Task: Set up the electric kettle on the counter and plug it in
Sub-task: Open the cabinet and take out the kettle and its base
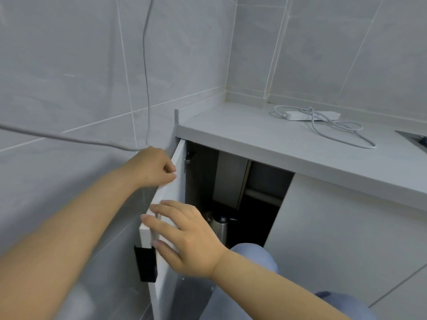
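Note:
A white cabinet door [174, 192] under the counter [265, 139] stands swung open to the left. My left hand [152, 166] grips its top edge with curled fingers. My right hand [182, 236] lies with spread, straight fingers on the door's inner face near its free edge. Inside the dark cabinet a steel electric kettle [219, 227] with a black lid knob stands low at the front, partly hidden behind my right hand. A white power strip [312, 115] with its looped white cable [342, 130] lies on the counter near the back wall.
A grey cord [146, 65] hangs down the tiled wall on the left. A black bracket [145, 264] hangs on the door's lower edge. A sink rim [413, 139] shows at the far right. My blue-trousered knee [254, 257] is in front of the cabinet opening.

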The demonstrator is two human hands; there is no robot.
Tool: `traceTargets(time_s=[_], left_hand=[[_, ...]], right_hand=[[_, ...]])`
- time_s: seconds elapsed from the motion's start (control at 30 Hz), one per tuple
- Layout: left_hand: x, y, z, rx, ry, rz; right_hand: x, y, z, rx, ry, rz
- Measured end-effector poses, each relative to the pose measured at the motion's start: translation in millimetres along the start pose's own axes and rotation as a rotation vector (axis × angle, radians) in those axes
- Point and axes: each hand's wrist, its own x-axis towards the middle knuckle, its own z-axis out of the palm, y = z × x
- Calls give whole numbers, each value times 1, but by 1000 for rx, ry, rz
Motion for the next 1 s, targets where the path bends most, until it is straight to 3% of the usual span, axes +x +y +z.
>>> traceTargets(time_s=[0.2, 0.83, 1.0], left_hand=[[1, -25, -19, -70, -54, -46], [7, -58, -23, 20, -93, -118], [2, -49, -27, -6, -63, -136]], right_hand=[[34, -21, 36, 32, 23, 21], [79, -47, 71, -28, -292, 164], [78, -44, 66, 38, -284, 148]])
